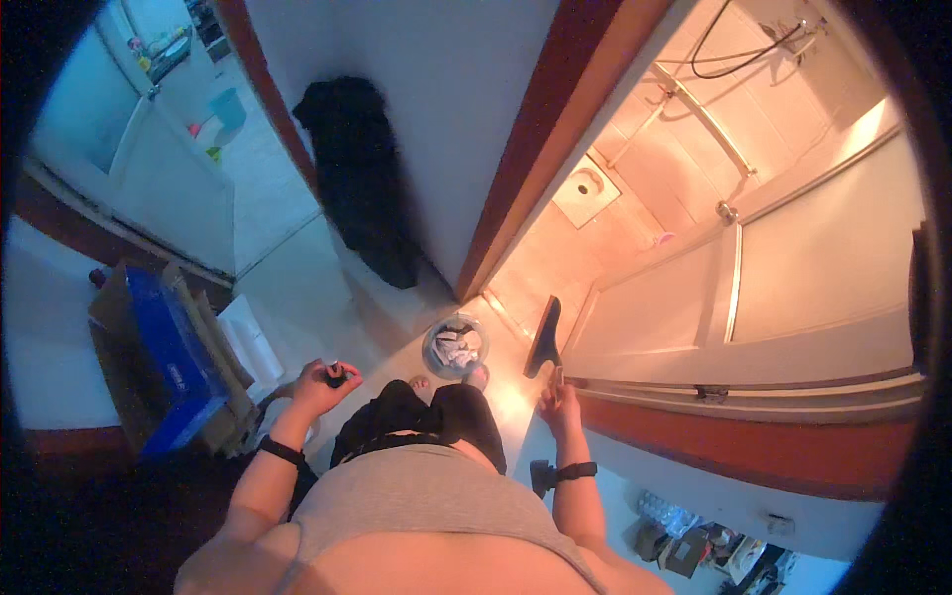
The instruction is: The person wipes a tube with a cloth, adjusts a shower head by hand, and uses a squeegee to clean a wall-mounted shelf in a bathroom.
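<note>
My left hand [324, 385] is closed around a small black object [337, 375]; its kind is too small to make out. In my right hand [560, 405] is the handle of a brush-like tool [544, 339], held upright with its long dark head pointing away from me and a pale edge along one side. Between and beyond my hands, near my feet, a round waste basket [457, 346] stands on the floor with crumpled white paper in it. Neither hand touches the basket.
Cardboard boxes [183, 357], one blue, stand at the left. A long black cloth-like item [359, 178] hangs on the wall ahead. At right, an opened door [674, 307] leads to a lit washroom with a squat toilet [585, 188]. Another doorway [273, 178] lies at far left.
</note>
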A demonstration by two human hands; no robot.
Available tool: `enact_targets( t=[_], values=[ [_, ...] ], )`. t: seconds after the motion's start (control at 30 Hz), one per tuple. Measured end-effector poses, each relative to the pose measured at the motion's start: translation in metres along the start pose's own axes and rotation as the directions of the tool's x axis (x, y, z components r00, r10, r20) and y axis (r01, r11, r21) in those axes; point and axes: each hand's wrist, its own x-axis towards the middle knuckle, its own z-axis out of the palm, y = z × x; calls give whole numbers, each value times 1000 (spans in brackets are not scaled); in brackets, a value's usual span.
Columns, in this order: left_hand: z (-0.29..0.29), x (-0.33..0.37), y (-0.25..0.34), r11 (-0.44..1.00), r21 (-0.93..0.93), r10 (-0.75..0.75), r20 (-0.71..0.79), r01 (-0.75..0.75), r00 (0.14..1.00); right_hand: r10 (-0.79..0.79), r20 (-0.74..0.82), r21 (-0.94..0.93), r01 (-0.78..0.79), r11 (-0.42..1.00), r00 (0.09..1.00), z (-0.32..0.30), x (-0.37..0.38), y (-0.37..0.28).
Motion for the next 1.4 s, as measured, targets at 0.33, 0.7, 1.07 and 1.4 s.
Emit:
enact_targets(
  t=[0.33,0.7,1.07,1.4],
  values=[
    [-5,-14,-27,991,131,-9,-13,11,1000,-68,43,5,68,998,997,34,-5,6],
    [-7,11,-21,995,-99,1,111,10,994,-122,-97,158,136,978,988,9,-23,-13],
    [17,29,11,981,-192,23,156,7,987,-93,-28,173,97,980,995,-34,4,-12],
    [89,120,121,967,-211,228,448,-146,865,-265,-90,54,270,961,960,-50,44,-121]
  ],
)
